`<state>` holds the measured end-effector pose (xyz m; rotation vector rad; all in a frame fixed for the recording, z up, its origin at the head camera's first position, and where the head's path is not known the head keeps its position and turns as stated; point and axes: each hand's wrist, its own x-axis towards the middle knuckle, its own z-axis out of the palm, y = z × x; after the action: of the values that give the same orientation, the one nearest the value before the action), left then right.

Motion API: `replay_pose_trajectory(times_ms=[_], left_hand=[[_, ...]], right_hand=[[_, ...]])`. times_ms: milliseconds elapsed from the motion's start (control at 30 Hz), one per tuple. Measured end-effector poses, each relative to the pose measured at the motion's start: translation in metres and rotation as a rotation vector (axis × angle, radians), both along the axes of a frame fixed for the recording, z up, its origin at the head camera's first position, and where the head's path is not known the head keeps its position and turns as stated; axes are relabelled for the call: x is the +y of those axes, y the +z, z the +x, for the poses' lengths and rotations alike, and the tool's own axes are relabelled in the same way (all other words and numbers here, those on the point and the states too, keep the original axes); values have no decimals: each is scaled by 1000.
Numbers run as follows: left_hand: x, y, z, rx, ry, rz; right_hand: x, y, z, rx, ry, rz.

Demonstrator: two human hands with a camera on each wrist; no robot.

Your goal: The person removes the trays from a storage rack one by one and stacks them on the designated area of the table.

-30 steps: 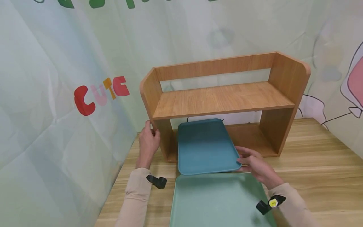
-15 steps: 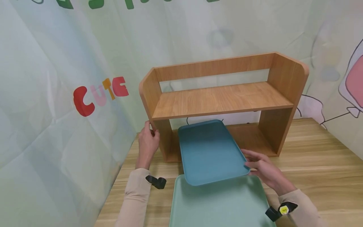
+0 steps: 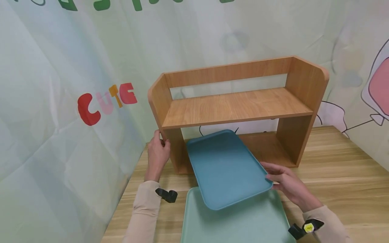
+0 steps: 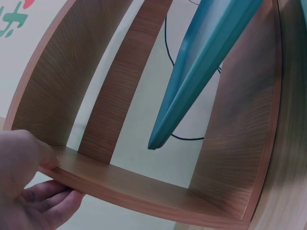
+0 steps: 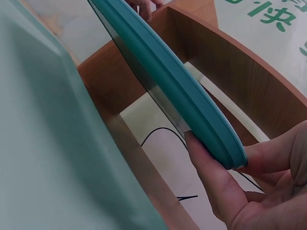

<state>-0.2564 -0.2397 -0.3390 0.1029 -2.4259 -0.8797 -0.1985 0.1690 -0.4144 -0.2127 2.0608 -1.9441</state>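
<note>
My right hand [image 3: 290, 184] pinches the near right corner of a blue tray [image 3: 226, 168], thumb on one face and fingers on the other, as the right wrist view shows. The tray is turned at an angle. Its far end reaches into the lower compartment of a wooden desktop shelf [image 3: 237, 104], while its near end hangs over a larger pale green tray [image 3: 240, 224]. On the left, my left hand [image 3: 158, 155] grips the front edge of the shelf's side panel [image 4: 120, 184], with thumb and fingers on opposite faces of the board.
The shelf and green tray stand on a wood-grain table [image 3: 337, 179]. Behind and to the left hangs a printed cloth backdrop [image 3: 91, 162] with cartoon shapes and letters. The shelf's middle board [image 3: 243, 116] runs above the blue tray's far end.
The blue tray has come forward out of the shelf and turned, its near end now further over the green tray. My right hand moved right and nearer with it; my left hand stayed put.
</note>
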Motion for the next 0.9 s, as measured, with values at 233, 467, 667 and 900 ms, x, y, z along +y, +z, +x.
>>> replay_pose_trajectory(times_ms=[233, 467, 667, 900], left_hand=[[-1, -1, 0, 17, -3, -7], [-3, -2, 0, 27, -4, -15], [-2, -2, 0, 31, -14, -16], [-1, -1, -1, 26, -9, -10]], right_hand=[[5, -4, 1, 29, 1, 6], [8, -7, 2, 32, 11, -5], [11, -10, 1, 25, 23, -16], [13, -14, 0, 17, 32, -34]])
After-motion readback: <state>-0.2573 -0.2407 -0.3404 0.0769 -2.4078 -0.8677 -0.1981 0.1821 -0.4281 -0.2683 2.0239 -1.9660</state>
